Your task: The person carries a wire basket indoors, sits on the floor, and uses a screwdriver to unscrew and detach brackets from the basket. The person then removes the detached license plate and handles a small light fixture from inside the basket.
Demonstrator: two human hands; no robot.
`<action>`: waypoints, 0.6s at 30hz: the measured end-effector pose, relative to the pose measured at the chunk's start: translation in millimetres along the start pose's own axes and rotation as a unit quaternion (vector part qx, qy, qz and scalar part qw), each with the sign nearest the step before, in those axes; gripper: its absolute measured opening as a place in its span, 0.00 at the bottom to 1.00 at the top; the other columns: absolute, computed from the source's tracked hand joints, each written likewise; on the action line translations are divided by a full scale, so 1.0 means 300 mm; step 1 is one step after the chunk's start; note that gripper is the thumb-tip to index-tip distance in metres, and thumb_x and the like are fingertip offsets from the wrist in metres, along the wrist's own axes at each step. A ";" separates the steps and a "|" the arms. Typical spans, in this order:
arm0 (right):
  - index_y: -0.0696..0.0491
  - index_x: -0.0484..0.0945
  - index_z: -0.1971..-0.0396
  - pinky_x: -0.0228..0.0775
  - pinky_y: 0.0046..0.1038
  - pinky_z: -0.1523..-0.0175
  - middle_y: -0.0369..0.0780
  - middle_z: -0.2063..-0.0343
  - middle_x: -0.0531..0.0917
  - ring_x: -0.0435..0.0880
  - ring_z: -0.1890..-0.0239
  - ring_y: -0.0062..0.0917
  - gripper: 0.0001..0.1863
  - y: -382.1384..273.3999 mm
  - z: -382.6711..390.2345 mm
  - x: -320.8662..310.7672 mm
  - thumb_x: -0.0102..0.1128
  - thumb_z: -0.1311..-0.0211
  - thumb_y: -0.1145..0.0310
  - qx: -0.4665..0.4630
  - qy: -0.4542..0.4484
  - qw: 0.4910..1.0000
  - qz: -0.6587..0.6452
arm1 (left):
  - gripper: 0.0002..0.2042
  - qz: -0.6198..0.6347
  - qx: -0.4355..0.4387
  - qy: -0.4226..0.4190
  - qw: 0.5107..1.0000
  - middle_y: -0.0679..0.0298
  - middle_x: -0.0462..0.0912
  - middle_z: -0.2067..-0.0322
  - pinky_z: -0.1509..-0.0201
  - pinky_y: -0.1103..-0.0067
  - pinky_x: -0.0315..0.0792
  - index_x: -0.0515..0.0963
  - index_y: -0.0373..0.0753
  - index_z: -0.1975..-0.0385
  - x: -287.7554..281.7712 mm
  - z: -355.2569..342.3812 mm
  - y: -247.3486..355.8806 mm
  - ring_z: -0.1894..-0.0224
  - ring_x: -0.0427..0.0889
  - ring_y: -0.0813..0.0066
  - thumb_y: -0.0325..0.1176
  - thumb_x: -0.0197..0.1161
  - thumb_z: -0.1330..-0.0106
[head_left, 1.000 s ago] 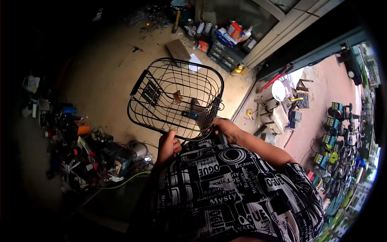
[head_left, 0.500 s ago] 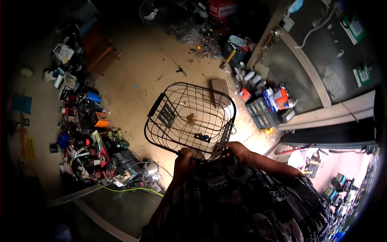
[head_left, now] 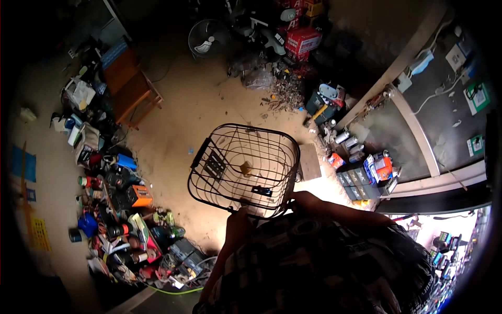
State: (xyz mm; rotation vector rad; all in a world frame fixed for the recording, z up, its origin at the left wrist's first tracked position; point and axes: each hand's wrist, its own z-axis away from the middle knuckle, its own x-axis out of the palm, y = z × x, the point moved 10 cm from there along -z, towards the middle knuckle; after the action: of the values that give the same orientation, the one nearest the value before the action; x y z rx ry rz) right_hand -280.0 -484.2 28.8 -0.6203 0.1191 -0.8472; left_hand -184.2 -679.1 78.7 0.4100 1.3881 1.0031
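Observation:
A black wire basket point(head_left: 246, 127) hangs in front of me over the floor, its open top facing up. My left hand point(head_left: 240, 222) is closed on the near rim, left of its middle. Farther right, my right hand point(head_left: 305, 202) grips the near right corner. A small brown piece point(head_left: 245, 168) and a dark object with a bluish shine point(head_left: 262, 190) show through the basket; whether they lie in it or under it I cannot tell. A dark slatted panel point(head_left: 214, 165) is part of the basket's left wall.
Tools and boxes, among them an orange box point(head_left: 140, 195), crowd the left wall. A wooden chair-like piece point(head_left: 128, 83) stands beyond. Dark boxes point(head_left: 356, 182) and cans point(head_left: 342, 137) line the right side. Far off are a fan point(head_left: 208, 39) and a red box point(head_left: 303, 44).
My view has shifted, bringing the fan and the red boxes more into sight. The basket sits slightly lower in the picture, still held by both hands.

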 end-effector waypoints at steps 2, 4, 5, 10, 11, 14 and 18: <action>0.52 0.82 0.73 0.56 0.21 0.77 0.31 0.83 0.71 0.64 0.82 0.15 0.11 -0.078 -0.058 0.049 0.53 0.38 0.64 0.052 0.031 0.996 -0.069 | 0.13 0.033 -0.008 -0.047 0.998 0.52 0.78 0.79 0.71 0.67 0.72 0.75 0.38 0.55 -0.114 -0.092 -0.010 0.76 0.79 0.53 0.29 0.55 0.40; 0.53 0.81 0.71 0.56 0.21 0.79 0.31 0.84 0.70 0.64 0.83 0.17 0.11 -0.115 -0.203 0.036 0.54 0.39 0.62 -0.026 0.030 0.999 -0.031 | 0.12 0.100 -0.081 -0.123 0.984 0.57 0.74 0.83 0.74 0.71 0.69 0.74 0.39 0.54 -0.197 -0.182 -0.031 0.81 0.74 0.63 0.28 0.52 0.37; 0.54 0.80 0.65 0.60 0.21 0.78 0.34 0.79 0.75 0.68 0.83 0.17 0.11 -0.167 -0.179 0.109 0.53 0.39 0.64 0.091 0.035 0.985 -0.142 | 0.15 0.013 0.090 -0.048 0.995 0.63 0.69 0.87 0.77 0.75 0.66 0.73 0.37 0.50 -0.265 -0.200 -0.008 0.84 0.71 0.73 0.31 0.54 0.35; 0.46 0.81 0.67 0.57 0.20 0.73 0.30 0.75 0.78 0.61 0.78 0.16 0.10 -0.463 -0.257 0.165 0.60 0.45 0.58 0.054 0.079 0.976 -0.198 | 0.19 0.344 -0.256 -0.131 0.894 0.72 0.64 0.90 0.90 0.82 0.52 0.72 0.37 0.45 -0.326 -0.349 -0.263 0.92 0.58 0.84 0.35 0.60 0.36; 0.46 0.81 0.67 0.57 0.20 0.73 0.30 0.75 0.78 0.61 0.78 0.16 0.10 -0.490 -0.314 0.151 0.60 0.45 0.58 0.053 0.080 0.974 -0.205 | 0.18 0.311 -0.280 -0.126 0.900 0.73 0.63 0.90 0.90 0.82 0.53 0.75 0.38 0.48 -0.358 -0.386 -0.298 0.91 0.58 0.85 0.35 0.62 0.37; 0.47 0.81 0.67 0.58 0.21 0.74 0.35 0.73 0.80 0.62 0.80 0.18 0.09 -0.525 -0.521 -0.005 0.59 0.43 0.58 0.076 0.169 0.963 -0.196 | 0.13 0.249 -0.299 -0.129 0.912 0.72 0.66 0.89 0.88 0.80 0.56 0.80 0.39 0.56 -0.379 -0.516 -0.494 0.91 0.61 0.84 0.37 0.63 0.37; 0.50 0.81 0.73 0.59 0.22 0.78 0.36 0.77 0.82 0.66 0.83 0.18 0.08 -0.725 -0.717 -0.097 0.57 0.44 0.62 0.038 0.193 0.962 -0.188 | 0.16 0.006 -0.066 -0.166 0.984 0.61 0.78 0.81 0.71 0.75 0.70 0.83 0.42 0.61 -0.269 -0.660 -0.949 0.79 0.74 0.71 0.47 0.60 0.36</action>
State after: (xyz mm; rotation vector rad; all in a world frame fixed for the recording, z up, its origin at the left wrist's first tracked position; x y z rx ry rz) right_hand -516.5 -671.4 -30.0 -0.4028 0.3278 -1.3309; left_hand -261.5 -958.9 -127.7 0.4627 1.0156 0.9812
